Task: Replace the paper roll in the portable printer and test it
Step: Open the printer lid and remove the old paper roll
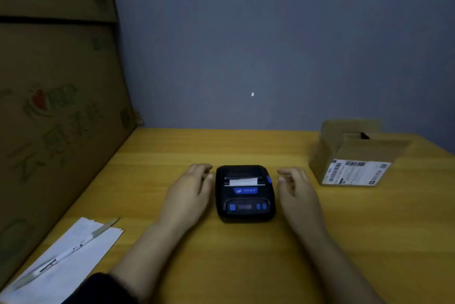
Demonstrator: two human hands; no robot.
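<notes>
Storeroom-like corner: stacked cartons (56, 106) beside wooden desk (221, 254)

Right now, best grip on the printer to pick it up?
Probably by its two long sides: the printer lies flat on the table, left hand and right hand open on either side. Come in sideways; avoid the paper strip and the blue side tab.

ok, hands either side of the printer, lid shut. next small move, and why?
Probably the right hand moves in to press the blue latch on the printer. The lid looks closed with a paper strip sticking out, and both the right and the left hand are empty.
</notes>
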